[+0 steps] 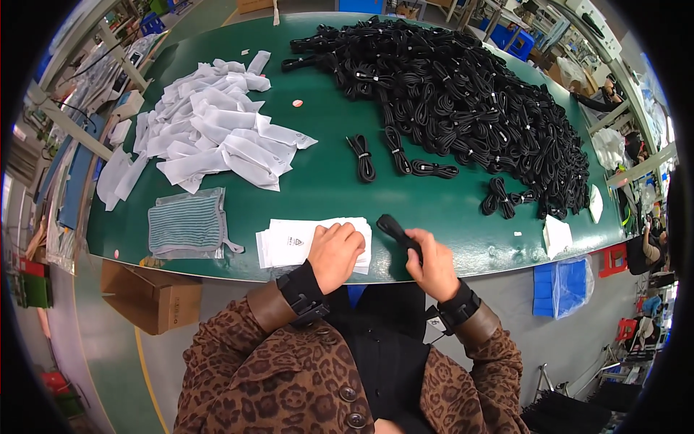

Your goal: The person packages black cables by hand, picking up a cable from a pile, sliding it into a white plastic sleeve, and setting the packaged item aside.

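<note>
Near the front edge of the table, my right hand [435,266] is closed round the lower end of a coiled black cable [391,228], whose upper end sticks out to the left. My left hand [335,254] lies over a stack of flat white bags [285,242], fingers curled and pressed together on the top bag. Its fingertips are partly hidden. Beyond my hands, a few loose coiled cables [362,159] lie in front of a large heap of black cables [463,94]. On the far left spreads a heap of white filled pouches [217,126].
The green table [318,192] carries a grey-blue striped cloth [186,224] in a clear bag at the left. White paper pieces [557,236] lie near the right edge. Below stand a cardboard box [170,300] on the left and a blue bin [560,288] on the right.
</note>
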### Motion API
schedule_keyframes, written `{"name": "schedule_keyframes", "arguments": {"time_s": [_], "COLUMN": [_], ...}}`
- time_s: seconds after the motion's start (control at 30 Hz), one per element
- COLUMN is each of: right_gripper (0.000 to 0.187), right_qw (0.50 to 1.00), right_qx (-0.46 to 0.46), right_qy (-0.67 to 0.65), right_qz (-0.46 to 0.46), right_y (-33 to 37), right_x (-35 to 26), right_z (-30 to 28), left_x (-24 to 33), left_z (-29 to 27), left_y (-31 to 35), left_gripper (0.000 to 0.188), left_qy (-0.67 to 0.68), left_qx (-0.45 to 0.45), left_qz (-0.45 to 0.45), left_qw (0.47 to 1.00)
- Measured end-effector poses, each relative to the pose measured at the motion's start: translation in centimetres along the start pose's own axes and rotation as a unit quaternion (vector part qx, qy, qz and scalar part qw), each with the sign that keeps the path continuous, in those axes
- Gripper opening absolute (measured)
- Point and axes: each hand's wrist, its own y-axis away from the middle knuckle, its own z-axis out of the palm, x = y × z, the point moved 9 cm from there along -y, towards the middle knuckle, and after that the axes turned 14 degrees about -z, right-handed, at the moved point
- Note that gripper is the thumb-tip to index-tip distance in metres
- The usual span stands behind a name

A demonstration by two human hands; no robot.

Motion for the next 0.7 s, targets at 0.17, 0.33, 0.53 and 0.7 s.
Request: {"name": "schedule_keyframes", "arguments": {"time_s": [0.17,0.33,0.53,0.7], "right_gripper": [0.037,0.039,0.028,0.023], "right_qw": [0.99,0.98,0.927,0.762], "right_qx": [-0.073,-0.113,-0.064,-0.043], "right_qy": [0.048,0.062,-0.331,-0.508], "right_qz": [-0.11,-0.154,0.167,0.4], "right_y": [-0.3,0.2,1.9,3.3], "right_x": [-3.0,-3.4,2.0,3.0], "right_z": [0.2,1.1,3.8,5.7], "left_x": [-2.5,-3.0,0.8,2.6], "left_z": [0.8,0.0,-1.8,-2.7], "left_y": [-0.5,-0.7,-0.6,-0.5], "left_gripper": [0.011,0.013,0.016,0.02], "left_qy": [0.119,0.263,0.175,0.123], "left_qx": [-0.069,-0.088,-0.056,-0.039], "left_qz": [-0.117,-0.169,0.021,0.083], "left_qw": [0.984,0.946,0.983,0.988]}}
